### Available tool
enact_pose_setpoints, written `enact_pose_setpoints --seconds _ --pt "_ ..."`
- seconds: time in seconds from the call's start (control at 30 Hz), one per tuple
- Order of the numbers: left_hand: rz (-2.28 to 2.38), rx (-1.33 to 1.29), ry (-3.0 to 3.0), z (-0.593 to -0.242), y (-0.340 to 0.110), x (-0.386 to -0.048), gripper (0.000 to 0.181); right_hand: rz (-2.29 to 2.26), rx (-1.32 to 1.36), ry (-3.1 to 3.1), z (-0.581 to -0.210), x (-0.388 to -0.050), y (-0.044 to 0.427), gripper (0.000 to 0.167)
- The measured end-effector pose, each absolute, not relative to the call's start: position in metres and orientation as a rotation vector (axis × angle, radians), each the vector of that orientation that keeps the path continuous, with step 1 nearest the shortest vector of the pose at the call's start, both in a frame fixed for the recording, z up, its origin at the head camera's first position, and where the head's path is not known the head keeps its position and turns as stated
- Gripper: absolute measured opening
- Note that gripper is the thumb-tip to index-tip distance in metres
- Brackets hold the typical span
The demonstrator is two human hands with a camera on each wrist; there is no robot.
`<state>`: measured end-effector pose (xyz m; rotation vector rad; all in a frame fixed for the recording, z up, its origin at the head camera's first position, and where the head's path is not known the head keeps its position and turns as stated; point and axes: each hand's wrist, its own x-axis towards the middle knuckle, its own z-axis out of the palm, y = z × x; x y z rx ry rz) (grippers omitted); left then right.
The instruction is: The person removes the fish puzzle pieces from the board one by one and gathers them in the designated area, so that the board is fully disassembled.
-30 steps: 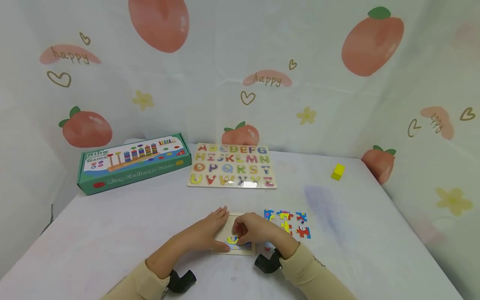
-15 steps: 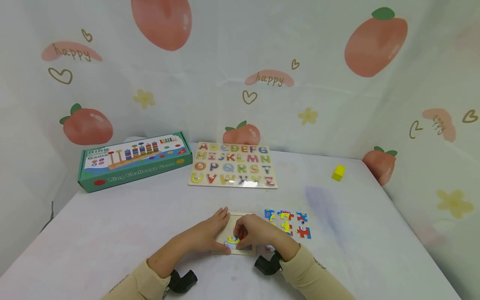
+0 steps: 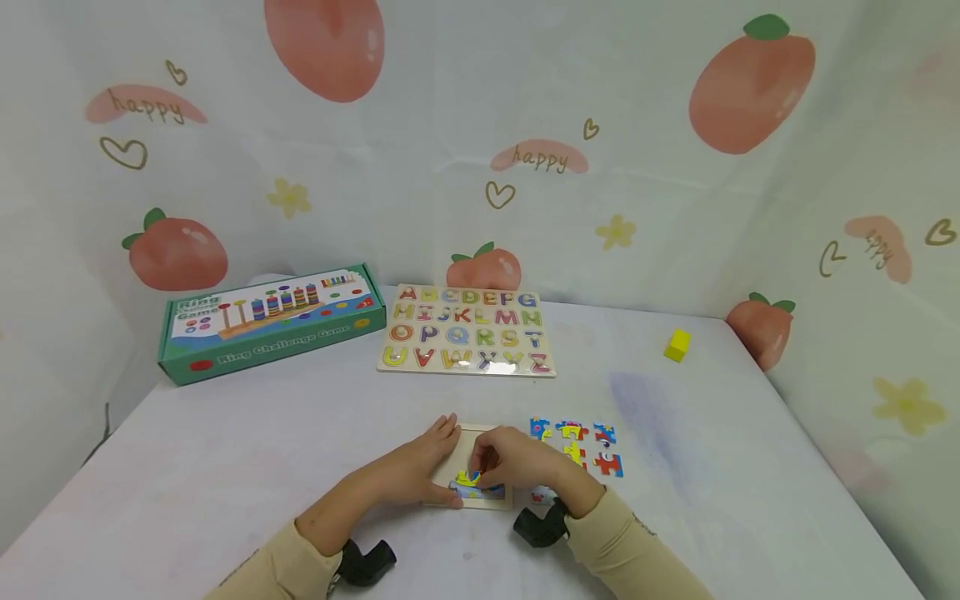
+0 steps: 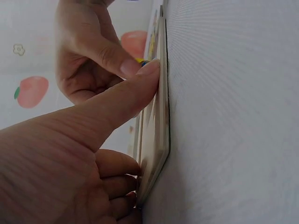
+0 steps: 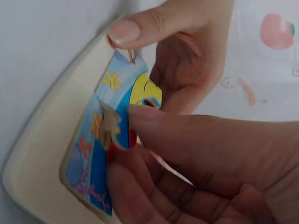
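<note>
In the head view a small wooden puzzle tray (image 3: 467,446) lies flat near the table's front. My left hand (image 3: 414,463) rests along its left side, the thumb pressing the near rim and the fingers reaching toward the far corner. Over the tray my right hand (image 3: 517,460) pinches a blue-and-yellow jigsaw piece (image 5: 142,88) between thumb and fingers; part of it is covered. Another blue piece (image 5: 88,161), printed with sea plants, lies in the tray's near part. A gap showing bare wood separates it from the pinched piece, which looks tilted.
Several loose jigsaw pieces (image 3: 573,430) lie just right of the tray, some behind the right wrist. Farther back are an alphabet board (image 3: 467,331) and a green ring game box (image 3: 273,323). A yellow block (image 3: 677,345) sits at the back right.
My right hand has risen very slightly, and the pinched piece has shifted a little away from the tray's near edge. My left hand stays on the tray.
</note>
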<state>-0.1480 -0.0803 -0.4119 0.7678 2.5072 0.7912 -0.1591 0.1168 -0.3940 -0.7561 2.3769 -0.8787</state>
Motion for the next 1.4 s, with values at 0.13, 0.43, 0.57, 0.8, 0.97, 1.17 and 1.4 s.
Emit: enact_pose_setpoints --seconds 0.13,0.43,0.57,0.8,0.97,1.17,1.4 --pt "0.784 0.775 2.503 -0.412 -0.079 -0.147 0.097 -0.926 -0.717 2.346 -0.396 -0.162 0.121 0.004" --pt "0.791 0.763 2.505 -0.409 -0.079 -0.146 0.096 -1.056 -0.650 2.263 -0.401 -0.166 0.129 0.003" --pt "0.777 0.760 2.509 -0.409 -0.079 -0.147 0.097 -1.110 -0.607 2.232 -0.399 -0.166 0.139 0.004" --pt "0.748 0.761 2.518 -0.411 -0.077 -0.147 0.098 -1.177 -0.560 2.224 -0.402 -0.161 0.171 0.008" --pt "0.743 0.766 2.527 -0.412 -0.079 -0.146 0.098 -1.183 -0.516 2.266 -0.402 -0.156 0.192 0.010" --pt "0.766 0.746 2.522 -0.413 -0.079 -0.147 0.099 -1.206 -0.488 2.301 -0.399 -0.151 0.209 0.012" --pt "0.760 0.745 2.524 -0.413 -0.078 -0.148 0.099 -1.242 -0.462 2.291 -0.400 -0.146 0.229 0.014"
